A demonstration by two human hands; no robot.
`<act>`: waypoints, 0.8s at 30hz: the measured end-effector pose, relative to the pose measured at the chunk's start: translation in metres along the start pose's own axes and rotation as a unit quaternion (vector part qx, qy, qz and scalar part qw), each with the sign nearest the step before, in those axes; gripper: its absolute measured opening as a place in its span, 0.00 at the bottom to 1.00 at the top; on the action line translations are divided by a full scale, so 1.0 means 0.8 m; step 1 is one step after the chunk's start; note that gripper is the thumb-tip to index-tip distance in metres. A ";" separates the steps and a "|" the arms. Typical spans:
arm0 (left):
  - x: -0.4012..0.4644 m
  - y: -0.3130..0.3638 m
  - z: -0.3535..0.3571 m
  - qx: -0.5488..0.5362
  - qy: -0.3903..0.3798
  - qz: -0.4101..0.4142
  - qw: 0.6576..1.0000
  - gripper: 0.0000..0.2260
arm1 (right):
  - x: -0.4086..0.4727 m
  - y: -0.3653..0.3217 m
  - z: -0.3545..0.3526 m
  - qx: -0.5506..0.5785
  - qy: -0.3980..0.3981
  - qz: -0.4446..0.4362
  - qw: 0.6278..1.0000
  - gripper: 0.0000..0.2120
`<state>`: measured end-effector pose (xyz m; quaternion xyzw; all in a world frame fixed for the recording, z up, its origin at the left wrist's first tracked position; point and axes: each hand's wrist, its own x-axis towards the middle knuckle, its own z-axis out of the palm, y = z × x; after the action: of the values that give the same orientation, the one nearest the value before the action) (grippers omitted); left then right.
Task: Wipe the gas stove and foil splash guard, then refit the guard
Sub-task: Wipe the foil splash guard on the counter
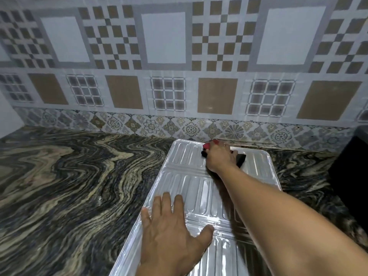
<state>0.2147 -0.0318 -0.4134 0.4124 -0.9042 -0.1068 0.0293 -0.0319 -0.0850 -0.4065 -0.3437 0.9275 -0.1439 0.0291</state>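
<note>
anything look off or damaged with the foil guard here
No damage shows. The foil splash guard lies flat on the countertop instead of standing upright. The left hand presses it flat while the right hand wipes its far end with a dark cloth.

Two bare forearms without sleeves, left hand (171, 232) with bare fingers and short unpainted nails, no rings or wristwear visible, right hand (218, 156) with red-painted fingernails, bare wrist

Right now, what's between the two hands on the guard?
In the head view, only bare ribbed foil of the guard lies between the left hand, pressed flat on its near part, and the right hand, wiping with a dark cloth at the far end.
</note>
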 end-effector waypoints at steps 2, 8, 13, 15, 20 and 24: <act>0.002 0.001 0.001 0.001 -0.004 -0.005 1.000 0.47 | 0.005 -0.019 0.006 0.002 -0.015 -0.024 1.000 0.20; 0.005 0.004 0.003 0.013 -0.006 -0.011 1.000 0.47 | -0.001 -0.060 0.013 0.003 -0.061 -0.158 0.986 0.21; 0.004 0.005 0.003 0.013 0.001 -0.007 1.000 0.46 | -0.045 -0.051 0.008 0.013 -0.094 -0.283 0.954 0.22; 0.003 0.004 0.003 0.013 0.007 -0.001 1.000 0.46 | -0.061 -0.028 0.001 0.020 -0.096 -0.289 0.952 0.21; 0.003 0.003 0.004 0.012 0.018 0.003 1.000 0.46 | -0.082 0.049 -0.027 0.024 -0.076 -0.223 0.972 0.21; 0.005 0.003 0.005 0.014 0.023 0.004 1.000 0.46 | -0.097 0.103 -0.045 0.006 -0.046 -0.161 0.986 0.19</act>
<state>0.2099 -0.0327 -0.4166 0.4111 -0.9066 -0.0841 0.0446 -0.0297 0.0335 -0.3988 -0.4946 0.8569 -0.1362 0.0505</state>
